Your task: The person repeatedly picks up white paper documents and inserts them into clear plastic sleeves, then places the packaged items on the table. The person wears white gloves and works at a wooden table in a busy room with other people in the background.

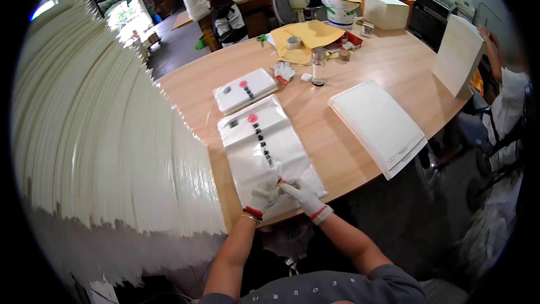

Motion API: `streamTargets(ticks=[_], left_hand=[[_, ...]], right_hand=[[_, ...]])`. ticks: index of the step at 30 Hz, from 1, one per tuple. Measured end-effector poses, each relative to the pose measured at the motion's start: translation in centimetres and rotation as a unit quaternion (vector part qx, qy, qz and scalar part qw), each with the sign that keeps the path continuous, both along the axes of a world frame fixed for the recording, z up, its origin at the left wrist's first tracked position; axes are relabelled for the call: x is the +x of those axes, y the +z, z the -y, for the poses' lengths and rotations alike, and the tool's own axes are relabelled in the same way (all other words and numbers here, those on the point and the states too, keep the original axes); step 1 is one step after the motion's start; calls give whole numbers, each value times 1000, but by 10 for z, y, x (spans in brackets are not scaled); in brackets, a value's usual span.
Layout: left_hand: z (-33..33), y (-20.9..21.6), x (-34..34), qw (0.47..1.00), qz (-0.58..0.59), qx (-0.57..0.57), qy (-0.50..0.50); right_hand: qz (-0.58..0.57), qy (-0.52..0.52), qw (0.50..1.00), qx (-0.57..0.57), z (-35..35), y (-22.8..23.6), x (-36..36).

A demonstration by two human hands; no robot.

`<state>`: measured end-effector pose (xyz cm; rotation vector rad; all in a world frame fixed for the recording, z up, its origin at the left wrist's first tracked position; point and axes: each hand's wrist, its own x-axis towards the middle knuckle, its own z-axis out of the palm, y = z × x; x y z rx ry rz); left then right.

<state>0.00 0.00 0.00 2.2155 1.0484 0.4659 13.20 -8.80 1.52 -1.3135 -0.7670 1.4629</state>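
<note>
Left hand (266,194) meets right hand (302,195) over the white package (246,149) on the worktop (320,141) | grip: closed or pinching, can't tell | light fingers look wise, film could crease!

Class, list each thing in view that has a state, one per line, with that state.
Left hand: gloved, over the large package
Right hand: gloved, meeting the left hand
Large package: flat, printed side up
Smaller white bundle: flat
Loose glove: unworn
Clear jar: upright
Paper stack: flat
Bucket: upright
</note>
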Motion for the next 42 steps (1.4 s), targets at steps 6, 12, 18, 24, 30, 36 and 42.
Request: streamTargets(ticks=[6, 12, 18, 24, 30, 36, 42], left_hand=[[-47, 6, -30, 915, 313, -179, 183], [-4, 91, 17, 914, 259, -294, 101], [17, 144, 11, 957, 207, -205, 15], [48, 152, -1, 991, 91, -93, 40], [77, 140, -17, 946, 123, 276, 120], [131, 125, -20, 968, 207, 121, 68], [153, 62, 94, 784, 292, -535, -119]], right_hand=[[637, -22, 766, 82, 15, -5, 44], [448, -129, 776, 424, 6, 46, 0], [211, -71, 942, 251, -21, -78, -9], [426, 65, 876, 217, 87, 59, 129], [751, 21, 648, 124, 128, 37, 287], [720, -135, 622, 276, 129, -6, 315], [859, -43, 488, 146, 121, 13, 275]])
